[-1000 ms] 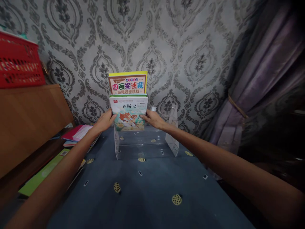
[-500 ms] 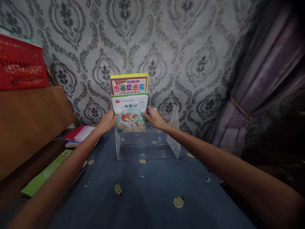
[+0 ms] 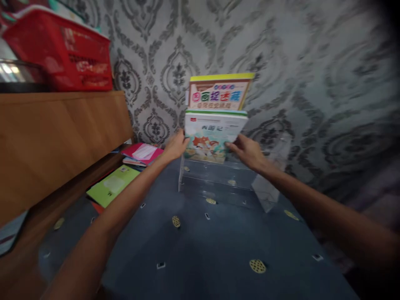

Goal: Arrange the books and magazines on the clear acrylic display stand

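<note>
A white picture-covered book (image 3: 208,139) stands upright at the front of a clear acrylic book rack (image 3: 265,187), with green-edged books close behind it. My left hand (image 3: 175,146) grips its left edge, thumb on the front cover. On the opposite edge, my right hand (image 3: 248,152) pinches the book with the thumb in front; its other fingers are partly hidden behind. Farther back in the rack rises a taller book with a yellow top edge (image 3: 218,93). The rack's lower tiers, in front of the held book, show the tablecloth through them.
Left of the rack lie a green book (image 3: 114,185) and a pink folder (image 3: 150,153) on a stack. A wooden panel (image 3: 62,137) carries a red plastic basket (image 3: 62,50). Patterned wallpaper (image 3: 150,71) backs the table with its dark blue cloth (image 3: 200,250).
The view has swung left, so the rack, books and hands appear farther right and more of the basket shows. Both hands keep their hold on the white book.
</note>
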`<state>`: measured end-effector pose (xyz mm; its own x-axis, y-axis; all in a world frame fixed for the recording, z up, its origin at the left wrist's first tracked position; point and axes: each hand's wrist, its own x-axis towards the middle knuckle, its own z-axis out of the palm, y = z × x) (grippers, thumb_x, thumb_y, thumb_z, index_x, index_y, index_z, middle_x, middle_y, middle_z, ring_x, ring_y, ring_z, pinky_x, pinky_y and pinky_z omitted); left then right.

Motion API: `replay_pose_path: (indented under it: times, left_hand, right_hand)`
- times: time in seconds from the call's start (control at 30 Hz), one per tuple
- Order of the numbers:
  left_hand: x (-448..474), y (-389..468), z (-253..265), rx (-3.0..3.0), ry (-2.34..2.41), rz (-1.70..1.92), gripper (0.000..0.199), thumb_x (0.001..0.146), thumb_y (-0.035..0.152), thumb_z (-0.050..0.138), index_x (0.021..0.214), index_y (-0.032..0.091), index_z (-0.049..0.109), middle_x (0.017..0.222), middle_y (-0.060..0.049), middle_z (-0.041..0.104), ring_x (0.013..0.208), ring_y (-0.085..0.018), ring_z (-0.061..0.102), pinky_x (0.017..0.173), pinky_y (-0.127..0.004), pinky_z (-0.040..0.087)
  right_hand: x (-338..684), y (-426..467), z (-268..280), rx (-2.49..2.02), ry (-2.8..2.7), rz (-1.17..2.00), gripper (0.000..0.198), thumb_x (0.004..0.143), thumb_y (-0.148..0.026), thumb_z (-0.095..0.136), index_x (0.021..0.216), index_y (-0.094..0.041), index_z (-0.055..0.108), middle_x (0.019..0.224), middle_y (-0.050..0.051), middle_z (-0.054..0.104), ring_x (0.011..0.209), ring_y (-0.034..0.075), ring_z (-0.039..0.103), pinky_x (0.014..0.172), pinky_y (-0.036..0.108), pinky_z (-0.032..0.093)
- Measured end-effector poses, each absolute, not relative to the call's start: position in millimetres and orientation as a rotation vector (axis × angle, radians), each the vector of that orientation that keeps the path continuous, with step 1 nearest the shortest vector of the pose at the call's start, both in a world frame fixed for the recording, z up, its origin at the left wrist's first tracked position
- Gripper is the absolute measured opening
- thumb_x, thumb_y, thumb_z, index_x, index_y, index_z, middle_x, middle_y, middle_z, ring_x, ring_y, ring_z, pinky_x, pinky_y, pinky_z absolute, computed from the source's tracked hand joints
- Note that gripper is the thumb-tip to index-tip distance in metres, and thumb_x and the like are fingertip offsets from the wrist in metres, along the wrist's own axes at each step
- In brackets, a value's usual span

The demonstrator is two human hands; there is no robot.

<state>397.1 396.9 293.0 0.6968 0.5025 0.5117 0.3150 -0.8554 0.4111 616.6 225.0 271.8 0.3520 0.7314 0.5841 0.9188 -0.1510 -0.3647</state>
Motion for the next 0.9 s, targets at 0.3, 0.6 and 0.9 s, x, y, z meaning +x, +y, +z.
replay_pose_path:
  times: [0.3, 0.6, 0.9]
  left_hand:
    - [351, 390, 246, 2.556, 0.776, 0.953, 0.038, 0.099, 0.023, 0.045, 0.137, 0.014, 0.042, 0.127, -0.016, 0.065, 0.118, -0.02, 0.062, 0.104, -0.034, 0.047]
    - [196, 425, 163, 2.6, 1.856, 0.103, 0.09, 0.089, 0.066, 0.051, 0.152, 0.004, 0.035, 0.159, -0.034, 0.028, 0.145, -0.05, 0.03, 0.106, -0.072, 0.033]
    - [183, 413, 152, 2.7, 1.813, -0.155, 0.081, 0.095, 0.056, 0.046, 0.157, 0.008, 0.027, 0.161, -0.033, 0.026, 0.147, -0.048, 0.03, 0.107, -0.07, 0.033]
  right_hand:
    - [592, 216, 265, -2.016, -1.222, -0.41, 0.036, 0.09, -0.035, 0.064, 0.118, -0.014, 0.061, 0.101, 0.016, 0.076, 0.083, 0.024, 0.069, 0.069, 0.034, 0.049]
    - [513, 160, 179, -1.643, -1.327, -0.494, 0.028, 0.099, -0.042, 0.049, 0.106, -0.021, 0.065, 0.097, 0.01, 0.076, 0.09, 0.024, 0.073, 0.081, 0.039, 0.058]
    - [414, 180, 97, -1.533, -1.519, 0.213, 0.025, 0.1, -0.032, 0.046, 0.11, -0.022, 0.067, 0.1, 0.007, 0.077, 0.092, 0.021, 0.074, 0.085, 0.035, 0.059]
